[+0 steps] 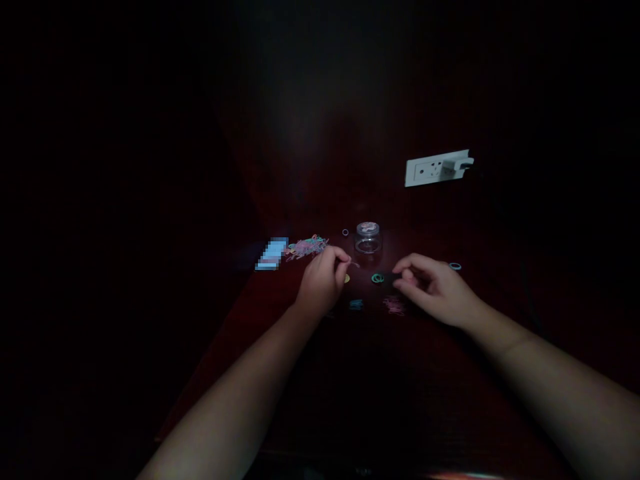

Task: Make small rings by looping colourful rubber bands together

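Note:
My left hand (325, 277) is closed in a pinch, and a thin pale looped piece (355, 265), too small to name surely, sticks out from its fingertips. My right hand (434, 288) hovers over the table with thumb and fingers apart, nothing visible between them. Between the hands lie green rings (377, 279). A yellow ring-like piece (347, 279) is partly hidden by my left hand. Nearer to me sit a small cluster of blue pieces (356, 305) and a cluster of pink thin pieces (395, 305). Behind my left hand spreads a mixed pile of colourful thin pieces (307, 247).
A clear lidded jar (369, 239) stands behind the hands, with a small ring (345, 233) beside it. A lit, blurred-out screen (273, 253) lies at the table's left edge. A pale blue ring (455, 266) is beyond my right hand. A wall socket (437, 169) holds a plug. The surroundings are dark.

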`<state>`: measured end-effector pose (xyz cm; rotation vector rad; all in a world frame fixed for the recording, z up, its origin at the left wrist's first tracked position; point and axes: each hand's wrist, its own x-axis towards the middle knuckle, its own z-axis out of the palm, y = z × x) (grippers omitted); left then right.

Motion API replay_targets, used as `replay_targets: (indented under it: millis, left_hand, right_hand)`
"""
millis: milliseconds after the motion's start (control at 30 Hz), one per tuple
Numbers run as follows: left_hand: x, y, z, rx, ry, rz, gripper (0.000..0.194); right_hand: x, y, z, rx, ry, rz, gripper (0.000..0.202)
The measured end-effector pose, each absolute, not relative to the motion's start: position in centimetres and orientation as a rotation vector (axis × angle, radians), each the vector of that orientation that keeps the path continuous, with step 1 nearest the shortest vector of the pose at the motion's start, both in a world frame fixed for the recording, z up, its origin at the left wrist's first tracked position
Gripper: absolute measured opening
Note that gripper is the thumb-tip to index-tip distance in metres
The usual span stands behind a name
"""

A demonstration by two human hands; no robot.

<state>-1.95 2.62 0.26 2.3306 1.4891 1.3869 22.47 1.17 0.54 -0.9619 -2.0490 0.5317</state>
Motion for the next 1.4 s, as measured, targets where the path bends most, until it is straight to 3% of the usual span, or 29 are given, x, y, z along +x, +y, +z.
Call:
replay_targets:
  millis: [367,1400]
  left_hand:
    - [-0.4,0.5,0.6,2.572,1.054,1.383,0.009]
    - [0.2,-0.3,1.1,2.669,1.072,1.181,0.012]
  right_hand:
    - [21.8,0.9,-0.2,-0.893,-2.087,0.626,0.023]
    - [21.8,1.1,0.2,-0.87,-2.118,0.578,0.018]
